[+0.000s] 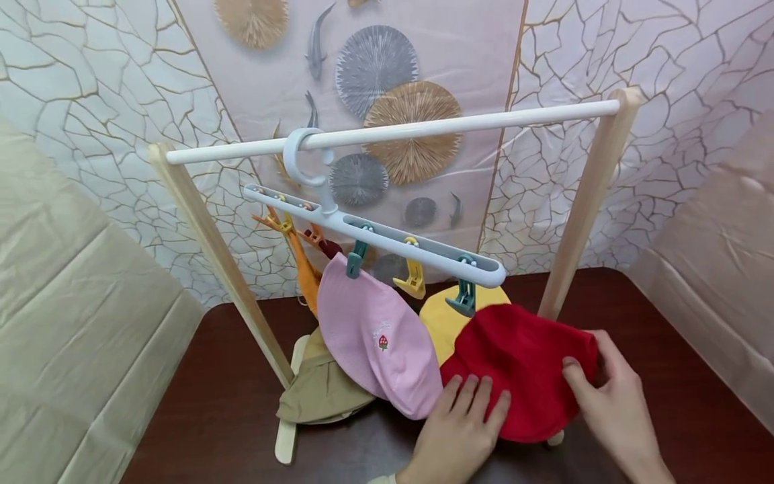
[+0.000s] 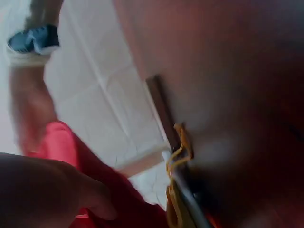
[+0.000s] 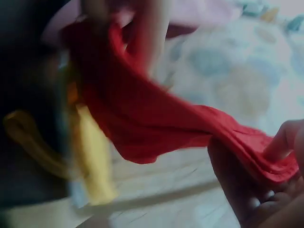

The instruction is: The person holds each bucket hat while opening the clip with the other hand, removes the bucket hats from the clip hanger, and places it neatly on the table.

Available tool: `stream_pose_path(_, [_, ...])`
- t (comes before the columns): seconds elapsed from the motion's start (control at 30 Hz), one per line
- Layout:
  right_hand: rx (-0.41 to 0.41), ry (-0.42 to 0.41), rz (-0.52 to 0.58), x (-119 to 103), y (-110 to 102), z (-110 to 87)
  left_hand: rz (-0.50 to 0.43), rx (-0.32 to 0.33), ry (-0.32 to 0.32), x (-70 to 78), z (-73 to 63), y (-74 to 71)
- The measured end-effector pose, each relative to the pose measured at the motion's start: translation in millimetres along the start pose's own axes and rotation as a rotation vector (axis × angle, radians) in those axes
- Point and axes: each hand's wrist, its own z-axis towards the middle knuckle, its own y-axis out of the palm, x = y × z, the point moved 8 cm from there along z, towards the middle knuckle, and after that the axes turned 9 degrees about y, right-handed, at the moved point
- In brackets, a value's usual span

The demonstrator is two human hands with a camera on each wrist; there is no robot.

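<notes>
A red bucket hat (image 1: pixel 514 363) is stretched between both hands below the right end of the hanger. My right hand (image 1: pixel 617 396) pinches its right edge, thumb in front and fingers behind; the right wrist view shows the cloth (image 3: pixel 156 118) running away from that grip. My left hand (image 1: pixel 456 423) holds the hat's lower left edge, fingers lying over the cloth; the thumb is hidden in the head view. Just left hangs a pink bucket hat (image 1: pixel 375 336) with a strawberry patch, held by a green clip (image 1: pixel 357 252). A yellow clip (image 1: pixel 412 272) and another green clip (image 1: pixel 464 289) hang without cloth.
The pale blue clip hanger (image 1: pixel 417 249) hooks over the white rail (image 1: pixel 459 124) of a wooden stand (image 1: pixel 589 202). An orange cloth item (image 1: pixel 304 269) hangs at its far left. A khaki hat (image 1: pixel 323 383) and a yellow one (image 1: pixel 444 319) appear behind the pink hat, above the dark table (image 1: pixel 199 403).
</notes>
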Motion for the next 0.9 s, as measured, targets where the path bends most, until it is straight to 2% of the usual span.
stream_pose_path(0.07, [-0.039, 0.019, -0.076, 21.5, 1.8, 5.1, 0.015, -0.061, 0.1, 12.6, -0.9, 4.7])
stream_pose_path(0.13, [-0.057, 0.024, -0.152, 39.7, 2.7, 10.2, 0.013, -0.108, 0.169, 22.3, -1.3, 10.1])
stream_pose_path(0.27, [-0.071, 0.015, -0.289, 65.9, 5.3, 18.8, 0.004, -0.151, 0.223, 35.2, -2.8, 18.5])
stream_pose_path(0.37, [-0.097, 0.035, -0.376, 79.2, 11.3, 24.1, -0.032, -0.209, 0.216, 39.0, -5.7, 26.9])
stream_pose_path(0.43, [-0.098, 0.04, -0.429, 83.9, 15.7, 23.9, -0.135, -0.334, 0.211, 40.9, -7.8, 38.9])
stream_pose_path(0.53, [-0.041, -0.002, -0.482, 82.2, 18.9, 17.5, -0.346, -0.557, 0.169, 43.0, -12.2, 58.7])
stream_pose_path(0.6, [0.058, -0.094, -0.497, 74.5, 20.5, 10.9, -0.45, -0.663, 0.134, 44.6, -15.8, 68.6])
stream_pose_path(0.7, [0.185, -0.262, -0.52, 59.8, 24.5, 0.9, -0.427, -0.668, 0.143, 48.9, -20.2, 74.8])
stream_pose_path(0.77, [0.22, -0.32, -0.571, 51.8, 29.0, -2.6, -0.403, -0.667, 0.161, 49.6, -23.6, 76.9])
stream_pose_path(0.83, [0.198, -0.316, -0.64, 46.6, 32.1, -3.6, -0.47, -0.712, 0.164, 46.9, -27.1, 80.2])
stream_pose_path(0.9, [0.141, -0.238, -0.707, 45.3, 34.4, -2.8, -0.622, -0.767, 0.132, 39.6, -29.8, 81.3])
